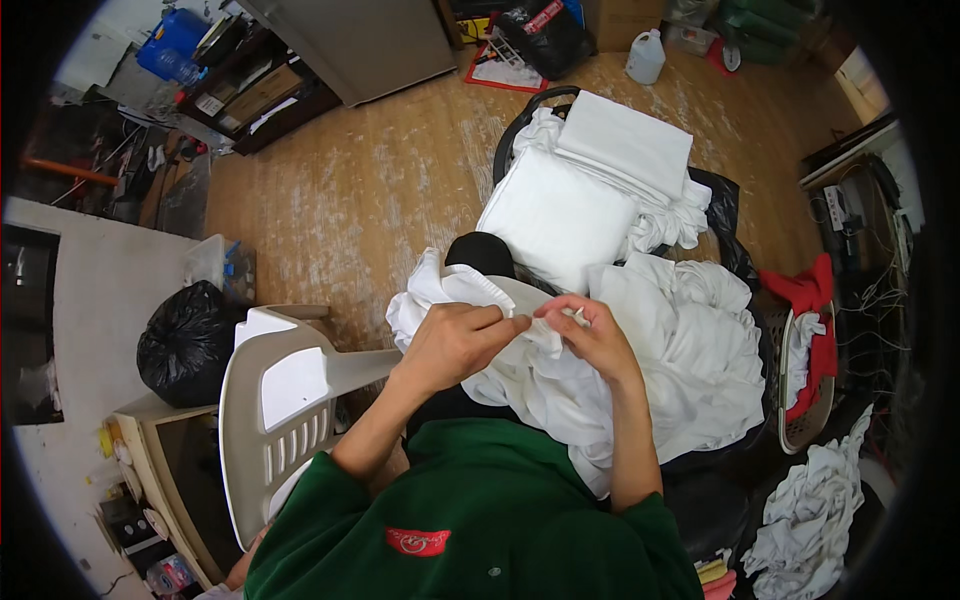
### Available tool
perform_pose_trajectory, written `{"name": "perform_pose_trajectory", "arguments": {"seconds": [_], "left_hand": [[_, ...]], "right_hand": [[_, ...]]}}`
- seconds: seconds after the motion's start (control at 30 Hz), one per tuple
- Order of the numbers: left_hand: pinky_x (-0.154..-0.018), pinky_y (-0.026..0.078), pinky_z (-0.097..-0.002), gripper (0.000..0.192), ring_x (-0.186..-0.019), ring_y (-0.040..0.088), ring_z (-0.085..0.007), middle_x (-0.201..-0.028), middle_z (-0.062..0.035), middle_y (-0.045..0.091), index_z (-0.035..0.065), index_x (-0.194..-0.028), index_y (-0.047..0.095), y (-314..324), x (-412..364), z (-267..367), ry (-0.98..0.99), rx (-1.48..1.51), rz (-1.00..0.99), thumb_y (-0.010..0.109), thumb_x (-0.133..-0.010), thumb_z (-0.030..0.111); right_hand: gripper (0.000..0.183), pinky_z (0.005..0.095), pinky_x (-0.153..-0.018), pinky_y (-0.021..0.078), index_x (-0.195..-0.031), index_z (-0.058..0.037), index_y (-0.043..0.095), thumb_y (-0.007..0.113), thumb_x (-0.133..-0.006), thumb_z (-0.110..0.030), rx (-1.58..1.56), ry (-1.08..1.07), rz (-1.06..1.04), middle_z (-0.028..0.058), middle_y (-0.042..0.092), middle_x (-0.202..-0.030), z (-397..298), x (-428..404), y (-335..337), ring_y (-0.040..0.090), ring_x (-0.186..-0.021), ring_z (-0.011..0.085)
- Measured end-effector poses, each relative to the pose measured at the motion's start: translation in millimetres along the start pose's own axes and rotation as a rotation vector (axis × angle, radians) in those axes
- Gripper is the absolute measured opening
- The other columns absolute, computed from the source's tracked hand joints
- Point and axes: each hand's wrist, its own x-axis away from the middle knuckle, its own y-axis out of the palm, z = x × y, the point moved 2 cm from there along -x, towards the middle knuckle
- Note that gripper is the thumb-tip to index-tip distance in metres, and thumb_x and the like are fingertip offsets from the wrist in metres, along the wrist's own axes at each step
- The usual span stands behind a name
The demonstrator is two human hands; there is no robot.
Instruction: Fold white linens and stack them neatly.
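Note:
A white cloth (536, 390) lies bunched over my lap, its upper edge raised between my two hands. My left hand (457, 337) pinches the hemmed edge with thumb and forefinger, knuckles up. Close beside it, fingertips almost meeting, my right hand (589, 330) holds a small bit of the same cloth, partly hidden by the fingers. A large rumpled heap of white cloth (690, 352) lies to the right of my right hand. Folded white cloths (562, 210) and a second folded stack (626, 142) rest beyond my knees, on top of loose white cloth.
A beige plastic chair (247, 420) stands at my left, near a black plastic bag (187, 345). At the right are a basket (817, 405) with red and white cloth and a crumpled white cloth pile (810, 510). A white jug (646, 57) stands on the wooden floor (352, 195). Part of another person shows at lower left.

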Motion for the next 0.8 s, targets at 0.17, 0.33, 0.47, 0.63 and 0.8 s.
{"name": "perform_pose_trajectory", "arguments": {"seconds": [0.17, 0.33, 0.47, 0.63, 0.8], "left_hand": [[-0.049, 0.046, -0.0331, 0.025, -0.054, 0.057, -0.0212, -0.066, -0.0029, 0.052, 0.0123, -0.100, 0.069, 8.3, 3.0, 0.9, 0.019, -0.025, 0.018, 0.070, -0.076, 0.007], [-0.053, 0.048, -0.0344, 0.021, -0.060, 0.062, -0.0238, -0.072, -0.0046, 0.059, 0.0095, -0.101, 0.068, 11.1, 2.8, 3.8, -0.060, 0.065, -0.051, 0.069, -0.080, 0.008], [-0.061, 0.050, -0.0385, 0.033, -0.068, 0.063, -0.0312, -0.080, -0.0120, 0.064, 0.0073, -0.119, 0.056, 3.3, 2.8, 5.3, -0.302, 0.467, -0.160, 0.066, -0.087, 0.009], [-0.068, 0.049, -0.0417, 0.037, -0.073, 0.063, -0.0346, -0.081, -0.0140, 0.065, 0.0075, -0.122, 0.052, -29.2, 26.0, 2.4, -0.410, 0.357, -0.194, 0.064, -0.087, 0.004], [-0.072, 0.050, -0.0390, 0.018, -0.082, 0.064, -0.0316, -0.086, -0.0115, 0.067, 0.0038, -0.097, 0.066, -101.2, 19.8, 12.2, -0.296, 0.043, -0.067, 0.063, -0.080, -0.002]], "right_hand": [[0.014, 0.0213, -0.043, 0.0198, -0.095, -0.0059, 0.066, 0.067, -0.093, -0.020, -0.520, 0.197, -0.228, -0.0093, 0.040, -0.060, 37.5, 11.2, -3.7, 0.031, -0.049, 0.0005], [0.014, 0.0207, -0.045, 0.0238, -0.094, -0.0039, 0.066, 0.070, -0.091, -0.017, -0.347, 0.137, 0.004, -0.0073, 0.047, -0.063, 26.9, 12.4, 1.9, 0.036, -0.052, 0.0011], [0.013, 0.0203, -0.056, 0.0386, -0.093, -0.0012, 0.067, 0.071, -0.089, -0.013, -0.137, -0.080, 0.219, -0.0038, 0.059, -0.073, 15.5, 9.1, 1.9, 0.048, -0.064, 0.0036], [0.010, 0.0220, -0.068, 0.0464, -0.093, 0.0016, 0.068, 0.072, -0.086, -0.005, 0.132, -0.332, 0.503, 0.0023, 0.066, -0.080, -9.4, 17.2, -0.1, 0.058, -0.073, 0.0078], [0.014, 0.0279, -0.075, 0.0525, -0.093, 0.0033, 0.070, 0.071, -0.080, 0.006, 0.477, -0.681, 0.875, 0.0126, 0.073, -0.090, -57.2, 51.6, -4.6, 0.069, -0.080, 0.0187]]}}
